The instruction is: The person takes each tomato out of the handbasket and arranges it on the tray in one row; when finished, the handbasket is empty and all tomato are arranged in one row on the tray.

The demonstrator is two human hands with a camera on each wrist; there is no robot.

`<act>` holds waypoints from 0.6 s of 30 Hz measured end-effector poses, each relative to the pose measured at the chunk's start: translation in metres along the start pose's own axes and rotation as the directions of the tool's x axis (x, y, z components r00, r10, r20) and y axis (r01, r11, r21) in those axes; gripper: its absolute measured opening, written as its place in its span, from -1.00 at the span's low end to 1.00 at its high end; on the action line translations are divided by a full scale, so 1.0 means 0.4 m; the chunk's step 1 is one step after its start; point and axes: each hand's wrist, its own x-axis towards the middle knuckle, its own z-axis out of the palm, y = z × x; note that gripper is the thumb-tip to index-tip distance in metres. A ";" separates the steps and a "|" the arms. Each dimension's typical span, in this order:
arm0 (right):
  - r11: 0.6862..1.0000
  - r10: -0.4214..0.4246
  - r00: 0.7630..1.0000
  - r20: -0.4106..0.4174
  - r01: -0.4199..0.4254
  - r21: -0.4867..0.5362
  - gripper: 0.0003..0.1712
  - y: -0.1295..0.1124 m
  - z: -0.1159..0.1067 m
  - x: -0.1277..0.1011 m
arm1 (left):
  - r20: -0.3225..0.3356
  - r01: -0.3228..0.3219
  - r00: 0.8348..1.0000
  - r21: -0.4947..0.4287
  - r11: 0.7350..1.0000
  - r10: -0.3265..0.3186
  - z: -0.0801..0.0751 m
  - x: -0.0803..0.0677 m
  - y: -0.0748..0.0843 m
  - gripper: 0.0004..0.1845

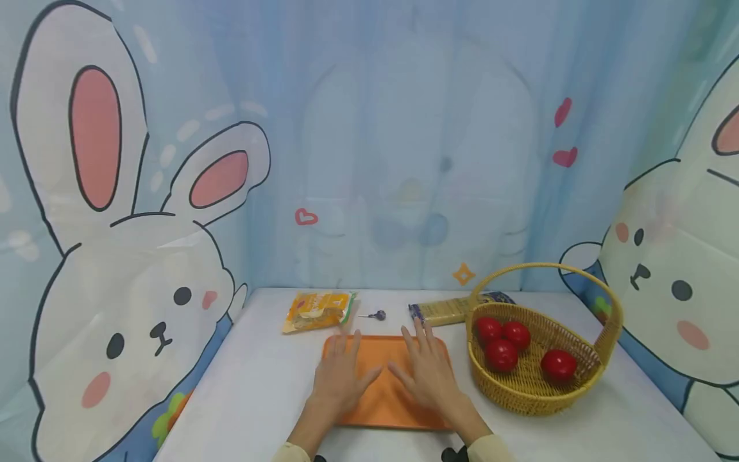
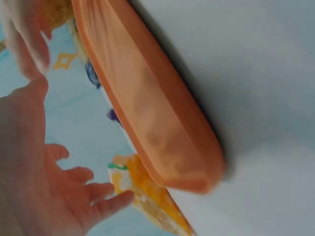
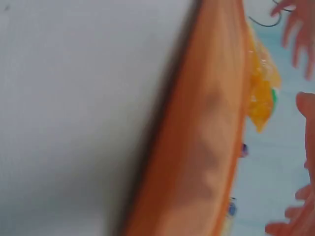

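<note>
An orange rectangular tray (image 1: pixel 381 385) lies on the white table. My left hand (image 1: pixel 337 378) is over its left part and my right hand (image 1: pixel 430 378) over its right part, palms down with fingers spread. Both hands hold nothing, and their thumbs point toward each other. In the left wrist view the left hand (image 2: pixel 49 182) shows above the tray (image 2: pixel 142 98), its fingers apart. The right wrist view catches the tray (image 3: pixel 202 137) blurred, with part of the right hand (image 3: pixel 300 206) at the edge.
A yellow wicker basket (image 1: pixel 539 401) with several shiny red round fruits (image 1: pixel 501 355) stands at the right. Along the back lie a yellow-orange food packet (image 1: pixel 319 311), a small thin-shafted item with a dark round end (image 1: pixel 379 315), and a long packet (image 1: pixel 444 312). A rabbit-print curtain hangs behind.
</note>
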 end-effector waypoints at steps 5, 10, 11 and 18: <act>0.994 -0.023 1.000 0.012 0.022 0.107 -0.24 0.005 -0.101 0.014 | 0.190 -0.028 0.980 -0.159 0.987 0.059 -0.010 -0.029 -0.079 0.10; 0.990 -0.047 0.998 -0.044 0.053 0.131 -0.59 0.058 -0.219 0.026 | 0.341 0.059 0.937 -0.373 0.926 0.077 0.006 -0.073 -0.169 0.29; 0.990 -0.053 0.998 -0.044 0.058 0.132 -0.64 0.073 -0.241 0.029 | 0.359 0.078 0.930 -0.396 0.915 0.076 0.012 -0.080 -0.186 0.32; 0.988 -0.109 0.994 0.000 0.109 0.111 -0.81 0.236 -0.324 0.056 | 0.373 0.097 0.923 -0.468 0.878 0.096 0.035 -0.112 -0.248 0.42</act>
